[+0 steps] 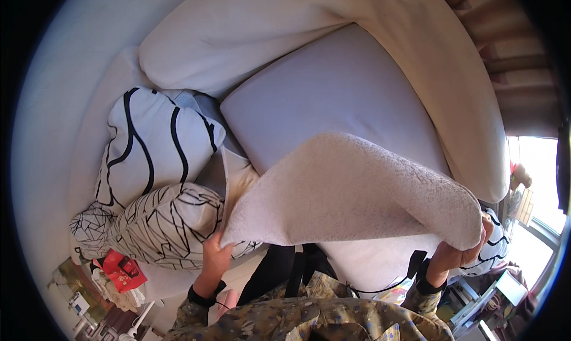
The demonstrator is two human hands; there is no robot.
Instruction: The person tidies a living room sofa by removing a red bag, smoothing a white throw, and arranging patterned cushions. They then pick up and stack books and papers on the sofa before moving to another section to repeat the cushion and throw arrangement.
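Note:
A light beige fleecy cover (343, 194) hangs stretched between my two hands. My left hand (217, 247) grips its near left corner, beside a white pillow with black crossing lines (165, 225). At the right, my right hand (466, 254) grips the other end, with its fingers partly hidden behind the folded edge. Beyond the cover lies a smooth lavender-grey seat cushion (330, 95) of a sofa, overlapped by the cover's far edge. Cream upholstered cushions (250, 37) bound it at the back and on the right.
A white pillow with wavy black lines (160, 140) leans at the left. A red bag (120, 269) lies at the lower left. Pleated curtains (513, 73) and a bright window (537, 176) are at the right. Another black-lined pillow (493, 247) shows behind my right hand.

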